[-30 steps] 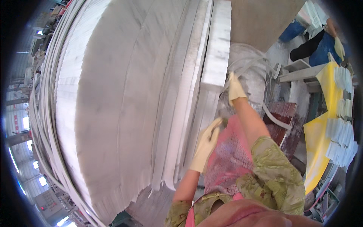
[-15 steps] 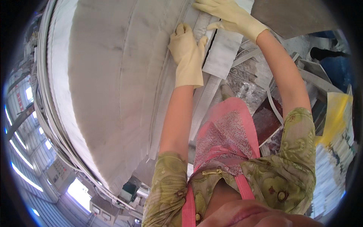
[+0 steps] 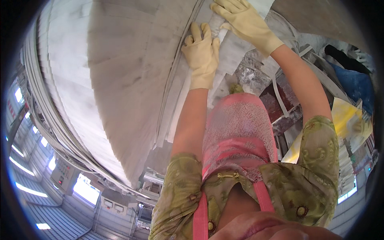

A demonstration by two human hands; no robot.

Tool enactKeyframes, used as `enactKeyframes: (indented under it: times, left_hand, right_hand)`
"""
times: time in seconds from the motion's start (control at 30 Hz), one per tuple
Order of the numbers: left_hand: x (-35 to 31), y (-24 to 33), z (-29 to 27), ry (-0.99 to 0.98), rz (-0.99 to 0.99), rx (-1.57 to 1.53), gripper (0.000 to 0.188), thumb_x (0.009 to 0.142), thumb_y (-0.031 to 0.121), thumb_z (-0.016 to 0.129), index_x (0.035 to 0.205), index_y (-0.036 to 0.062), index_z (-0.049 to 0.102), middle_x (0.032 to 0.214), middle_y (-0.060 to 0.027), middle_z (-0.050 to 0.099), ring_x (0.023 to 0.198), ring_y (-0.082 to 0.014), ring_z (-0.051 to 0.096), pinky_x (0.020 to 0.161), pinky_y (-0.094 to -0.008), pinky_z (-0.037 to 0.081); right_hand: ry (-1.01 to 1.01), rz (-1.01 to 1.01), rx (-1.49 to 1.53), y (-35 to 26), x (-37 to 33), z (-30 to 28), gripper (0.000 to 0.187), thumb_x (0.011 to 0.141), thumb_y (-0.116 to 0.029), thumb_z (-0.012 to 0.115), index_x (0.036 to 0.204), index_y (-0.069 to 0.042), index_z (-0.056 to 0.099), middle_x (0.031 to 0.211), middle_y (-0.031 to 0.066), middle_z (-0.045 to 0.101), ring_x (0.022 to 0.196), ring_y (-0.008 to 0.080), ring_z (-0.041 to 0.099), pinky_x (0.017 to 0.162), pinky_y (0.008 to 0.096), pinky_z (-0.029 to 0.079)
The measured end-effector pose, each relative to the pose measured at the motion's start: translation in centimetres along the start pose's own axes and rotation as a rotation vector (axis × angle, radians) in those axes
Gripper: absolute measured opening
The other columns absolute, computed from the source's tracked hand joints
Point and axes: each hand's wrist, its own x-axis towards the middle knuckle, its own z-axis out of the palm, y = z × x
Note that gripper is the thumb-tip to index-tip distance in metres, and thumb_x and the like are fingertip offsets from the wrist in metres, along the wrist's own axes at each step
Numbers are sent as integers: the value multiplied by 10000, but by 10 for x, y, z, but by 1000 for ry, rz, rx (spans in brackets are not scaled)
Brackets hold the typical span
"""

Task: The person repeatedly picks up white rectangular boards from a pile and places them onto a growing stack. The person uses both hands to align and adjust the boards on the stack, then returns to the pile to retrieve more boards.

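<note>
Both my hands wear cream rubber gloves. My left hand (image 3: 201,56) lies on the pale grey-veined stone strips, its fingers apart and slightly bent. Further up and to the right, my right hand (image 3: 248,26) rests with fingers stretched out across a pale stone piece (image 3: 229,52) at the right edge of the strips. Left of both hands spreads a wide surface of long stone strips (image 3: 128,64) laid side by side, with dark seams between them. The fingertips of my right hand reach close to the top edge of the picture.
A pink apron (image 3: 240,124) covers my front. Right of it stand a dust-covered wet surface (image 3: 254,78), a pale strap (image 3: 280,96) and a yellow-and-white sheet (image 3: 346,120). A brown-grey panel (image 3: 320,18) is at top right. A control box (image 3: 64,176) hangs at lower left.
The dark gap beside the right-hand stone piece no longer shows; the piece now lies against the neighbouring strip. My left fingers have stretched out more. The whole view has shifted somewhat.
</note>
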Motion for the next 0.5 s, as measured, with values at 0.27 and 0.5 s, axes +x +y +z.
enactKeyframes:
  times: [0.27, 0.5]
  left_hand:
    - [23, 15, -23, -242, -78, -34, 625, 915, 337, 692, 1454, 112, 470, 1417, -170, 484, 1117, -392, 600, 859, -504, 552]
    - [26, 11, -23, -259, -59, -46, 620, 936, 344, 689, 1459, 100, 465, 1375, -151, 493, 1146, -367, 594, 902, -497, 557]
  right_hand:
    - [-191, 73, -165, -9, 11, -13, 567, 850, -225, 643, 1391, -78, 556, 1423, 162, 528, 1393, 341, 438, 1119, 574, 350]
    - [-106, 52, -359, -22, 1, 0, 490, 927, -214, 544, 1401, -89, 567, 1505, 180, 487, 1436, 360, 424, 1155, 575, 335]
